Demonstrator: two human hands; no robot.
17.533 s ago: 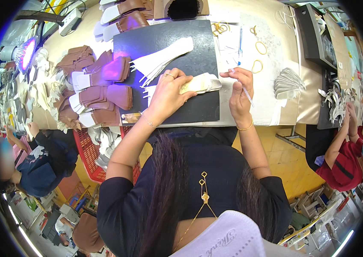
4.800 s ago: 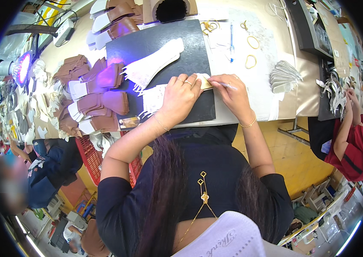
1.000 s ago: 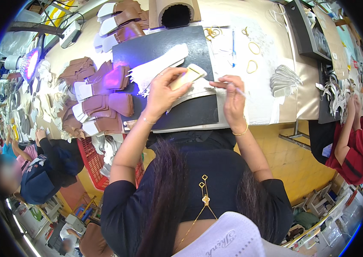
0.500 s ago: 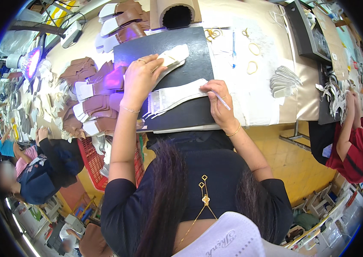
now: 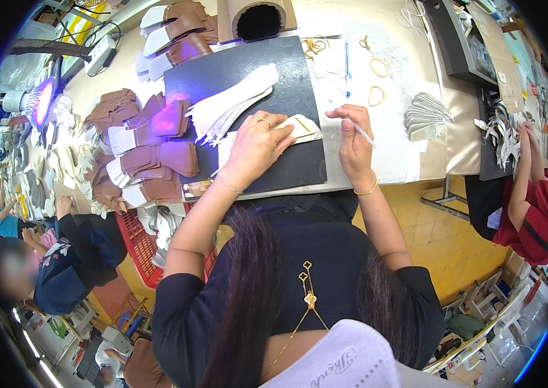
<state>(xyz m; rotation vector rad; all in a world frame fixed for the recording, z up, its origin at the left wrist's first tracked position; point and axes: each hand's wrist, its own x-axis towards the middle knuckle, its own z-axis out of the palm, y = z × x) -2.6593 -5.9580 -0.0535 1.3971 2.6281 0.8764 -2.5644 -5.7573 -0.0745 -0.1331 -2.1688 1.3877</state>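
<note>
My left hand (image 5: 257,147) is over the nearer stack of white cut pieces (image 5: 309,129), its fingers bent and pressed onto them. A thin yellowish strip lies on the top piece beside the fingertips; what the fingers grip is partly hidden. A second fanned stack of white cut pieces (image 5: 238,94) lies farther back on the black board (image 5: 212,70). My right hand (image 5: 355,145), just off the board's right edge, is closed round a thin white stick (image 5: 364,134), which slants down to the right.
Brown and white cut pieces (image 5: 157,161) crowd the left side. A blue pen (image 5: 347,68), rubber bands (image 5: 377,96) and a fanned grey stack (image 5: 426,116) lie to the right. A hollow block (image 5: 257,22) stands behind; a red basket (image 5: 138,249) is below left. Other people sit at both sides.
My left hand has moved from the far white stack to the near one, toward me and right. My right hand has drawn off the near stack, still with the stick.
</note>
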